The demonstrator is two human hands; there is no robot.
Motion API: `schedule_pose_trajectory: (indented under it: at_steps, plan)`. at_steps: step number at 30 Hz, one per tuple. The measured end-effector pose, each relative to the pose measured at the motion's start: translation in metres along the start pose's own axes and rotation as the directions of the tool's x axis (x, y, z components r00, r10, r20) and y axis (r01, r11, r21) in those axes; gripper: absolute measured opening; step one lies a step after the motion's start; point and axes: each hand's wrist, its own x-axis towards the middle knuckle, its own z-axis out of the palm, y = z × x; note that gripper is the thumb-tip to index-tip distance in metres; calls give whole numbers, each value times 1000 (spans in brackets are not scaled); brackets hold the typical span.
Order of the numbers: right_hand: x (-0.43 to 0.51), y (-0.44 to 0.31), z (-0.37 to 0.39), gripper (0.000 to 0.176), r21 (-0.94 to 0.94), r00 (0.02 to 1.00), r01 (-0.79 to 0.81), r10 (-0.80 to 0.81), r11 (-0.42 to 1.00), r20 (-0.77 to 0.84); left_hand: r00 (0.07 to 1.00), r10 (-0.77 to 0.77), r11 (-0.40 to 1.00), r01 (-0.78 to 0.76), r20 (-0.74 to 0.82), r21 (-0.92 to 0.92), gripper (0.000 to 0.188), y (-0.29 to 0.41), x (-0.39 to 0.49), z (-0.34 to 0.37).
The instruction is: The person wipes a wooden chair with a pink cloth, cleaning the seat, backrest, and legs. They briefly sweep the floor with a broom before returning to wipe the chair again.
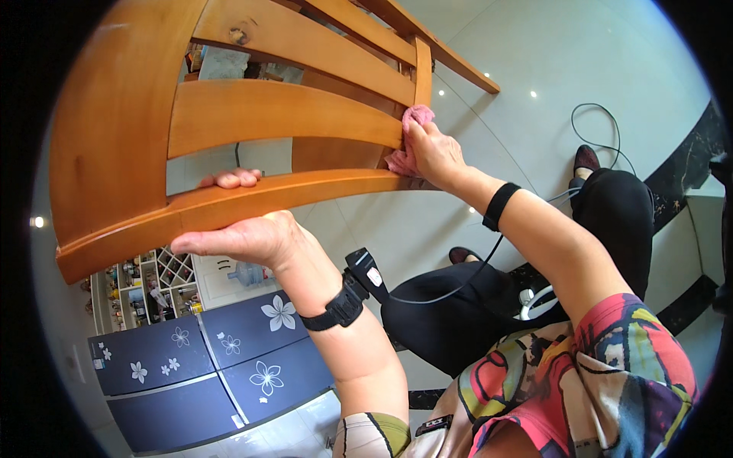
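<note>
A slatted wooden chair back (286,109) spans the upper left, its broad top rail (114,131) to the left and its slats running rightward. My left hand (246,237) grips the near side post (320,186) from below. Its fingertips show past the post's far edge, and the thumb lies along the near side. In my right hand (435,149) is a bunched pink cloth (419,114), pressed to the cross rail (422,71) where the slat ends meet it. Part of that joint is hidden by the cloth and fingers.
Pale tiled floor (515,131) stretches beneath, with a dark cable (615,129) looped at the right. A dark blue flower-patterned refrigerator (189,366) and shelves of bottles (137,292) stand at lower left. Between my arms, a cable (452,297) runs from a black wrist-worn device (363,272).
</note>
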Motion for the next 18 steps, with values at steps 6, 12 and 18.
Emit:
schedule_pose_trajectory:
  at_steps: [6, 12, 18]
  plan:
    - [-18, -91, -26, 33, 468, 832, 553, -429, 689, -351, 999, 48, 998, -48, 9, 51, 86, 1, -3, 1]
    - [-23, -72, -22, 26, 205, 909, 387, -410, 899, 80, 1000, 21, 999, -22, 16, 37, 90, 0, -3, 1]
    - [-29, -47, -19, 36, 116, 950, 236, -254, 965, 182, 999, 32, 998, -33, 11, 52, 91, -1, 0, 2]
